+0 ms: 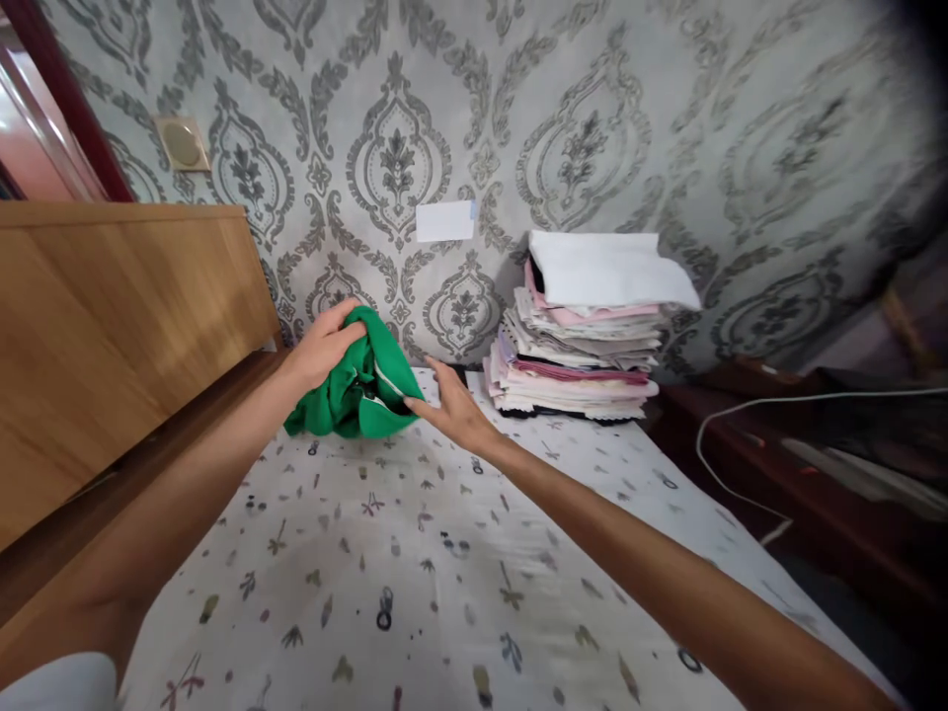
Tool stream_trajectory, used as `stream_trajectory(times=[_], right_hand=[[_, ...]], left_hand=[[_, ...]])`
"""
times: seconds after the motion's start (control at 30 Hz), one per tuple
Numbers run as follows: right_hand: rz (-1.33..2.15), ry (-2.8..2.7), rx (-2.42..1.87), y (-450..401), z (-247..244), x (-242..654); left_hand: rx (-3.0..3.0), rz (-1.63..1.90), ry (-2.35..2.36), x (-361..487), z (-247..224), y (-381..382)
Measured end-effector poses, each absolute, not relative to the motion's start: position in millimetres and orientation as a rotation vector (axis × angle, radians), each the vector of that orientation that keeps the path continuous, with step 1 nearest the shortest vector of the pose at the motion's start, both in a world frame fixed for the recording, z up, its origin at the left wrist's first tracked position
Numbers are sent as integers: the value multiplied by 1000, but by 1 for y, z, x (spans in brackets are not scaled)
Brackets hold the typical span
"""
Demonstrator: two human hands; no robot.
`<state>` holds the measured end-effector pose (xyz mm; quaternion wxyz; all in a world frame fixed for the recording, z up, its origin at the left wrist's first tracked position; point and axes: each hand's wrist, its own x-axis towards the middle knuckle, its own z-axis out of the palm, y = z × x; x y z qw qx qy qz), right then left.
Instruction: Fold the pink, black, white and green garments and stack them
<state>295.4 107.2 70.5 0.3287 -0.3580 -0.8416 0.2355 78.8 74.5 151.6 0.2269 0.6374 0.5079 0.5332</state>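
A bunched green garment [392,360] with a thin white line along its opening is held just above the far part of the patterned bedsheet [415,533]. My left hand [330,344] is closed on its upper left edge, fingers partly hidden by the fabric. At the garment's right edge is my right hand [453,403], its thumb touching the fabric and its index finger stretched out apart from the thumb. Inside the folds a small dark part shows, too unclear to name.
A tall stack of folded clothes [578,365] stands by the wall, topped by a white folded cloth [603,269]. On the left is a wooden cabinet [133,326]. A white cable [730,484] hangs at the right beside dark furniture. The patterned wall [489,118] rises behind.
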Motion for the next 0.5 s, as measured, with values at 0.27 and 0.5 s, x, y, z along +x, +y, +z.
stream_trajectory(times=[0.27,0.5], right_hand=[[764,-1837,-989,86,94,341],[1044,-1638,-823,29,145,365]], left_hand=[[1610,1087,1282,102,186,-2],[1669,872,1328,105,142,-16]])
